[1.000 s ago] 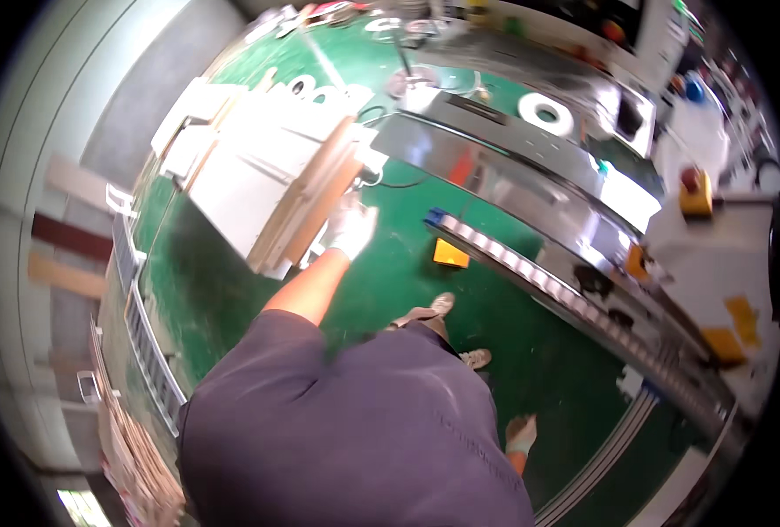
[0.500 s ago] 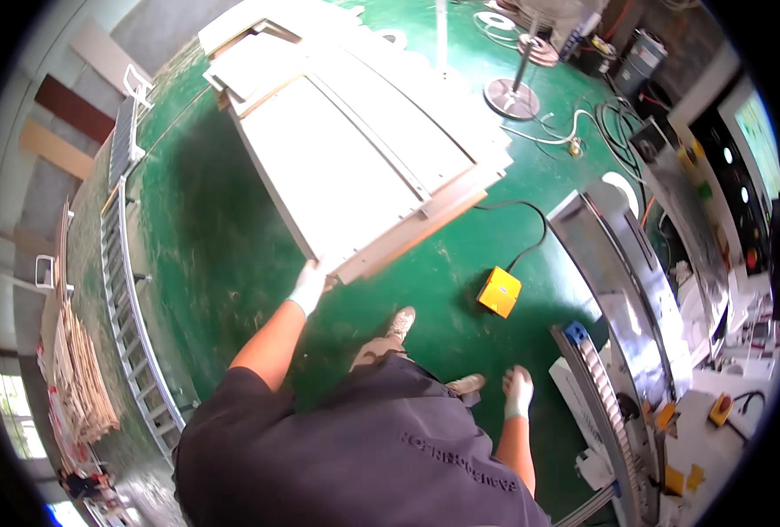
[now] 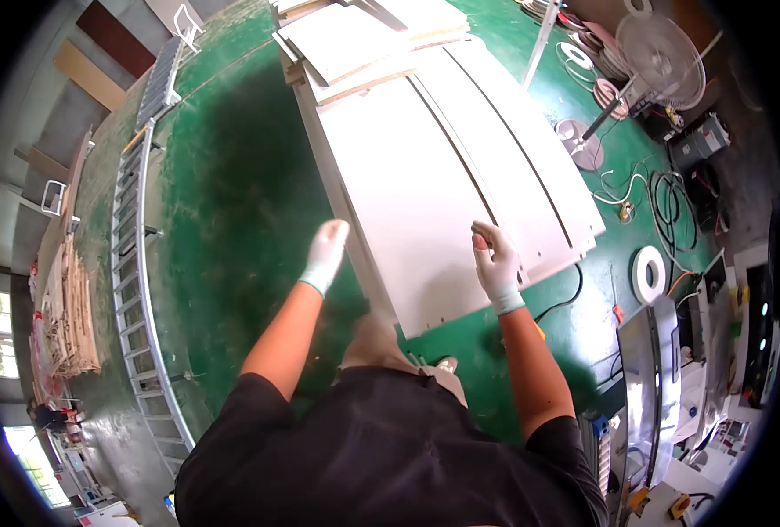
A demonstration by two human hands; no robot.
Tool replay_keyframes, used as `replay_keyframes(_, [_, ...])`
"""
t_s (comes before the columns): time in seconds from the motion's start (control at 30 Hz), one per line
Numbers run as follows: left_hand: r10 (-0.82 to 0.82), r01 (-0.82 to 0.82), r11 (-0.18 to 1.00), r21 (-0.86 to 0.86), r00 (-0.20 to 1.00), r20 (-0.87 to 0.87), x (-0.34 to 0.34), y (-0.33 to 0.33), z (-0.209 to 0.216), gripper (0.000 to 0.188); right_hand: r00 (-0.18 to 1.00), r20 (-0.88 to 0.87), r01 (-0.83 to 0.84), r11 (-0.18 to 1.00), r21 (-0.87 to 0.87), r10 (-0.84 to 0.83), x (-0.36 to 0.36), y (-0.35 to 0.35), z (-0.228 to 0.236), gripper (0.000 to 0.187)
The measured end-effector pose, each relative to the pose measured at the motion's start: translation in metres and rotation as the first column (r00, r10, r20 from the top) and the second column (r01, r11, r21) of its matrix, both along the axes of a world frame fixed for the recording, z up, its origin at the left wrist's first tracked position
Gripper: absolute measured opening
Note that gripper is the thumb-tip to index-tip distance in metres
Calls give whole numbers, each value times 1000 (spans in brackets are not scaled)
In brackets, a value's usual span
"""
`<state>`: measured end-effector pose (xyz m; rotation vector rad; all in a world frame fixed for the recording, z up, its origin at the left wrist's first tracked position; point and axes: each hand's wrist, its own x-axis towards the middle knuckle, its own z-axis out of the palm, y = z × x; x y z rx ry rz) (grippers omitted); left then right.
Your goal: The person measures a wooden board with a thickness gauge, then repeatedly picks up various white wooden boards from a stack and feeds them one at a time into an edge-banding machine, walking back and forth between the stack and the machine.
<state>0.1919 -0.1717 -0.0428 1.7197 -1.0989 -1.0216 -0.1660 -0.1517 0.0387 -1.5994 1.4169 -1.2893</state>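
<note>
White board [image 3: 390, 193] lies between and ahead of the hands. Right hand [image 3: 497, 263], thumb parted from fingers, is over it; left hand [image 3: 325, 252] is beside its edge, grip impossible to tell. Ladder [image 3: 140, 290] stands left of that hand.

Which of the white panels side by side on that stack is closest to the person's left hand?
The leftmost white panel, beside the left hand; it looks broader than the white panels to its right, which lie farther from that hand.
</note>
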Motion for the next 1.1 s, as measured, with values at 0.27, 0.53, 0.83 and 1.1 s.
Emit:
replay_keyframes(0.27, [89,-179,938,-297,952,-292,90,-303,14,66,996,-83,-14,998,58,19,87,-315,-33,43])
replay_keyframes(0.53, [94,-111,991,-80,977,-192,83,-439,37,95,999,-48,32,927,375,-15,157,-569,-30,95])
replay_keyframes(0.83, [94,-49,973,-226,977,192,70,-392,6,71,979,-205,110,856,505,-5,173,-486,-1,76])
replay_keyframes(1.1, [-201,194,951,-242,980,-5,31,-249,40,71,965,-221,228,865,446,-141,119,-315,-10,75])
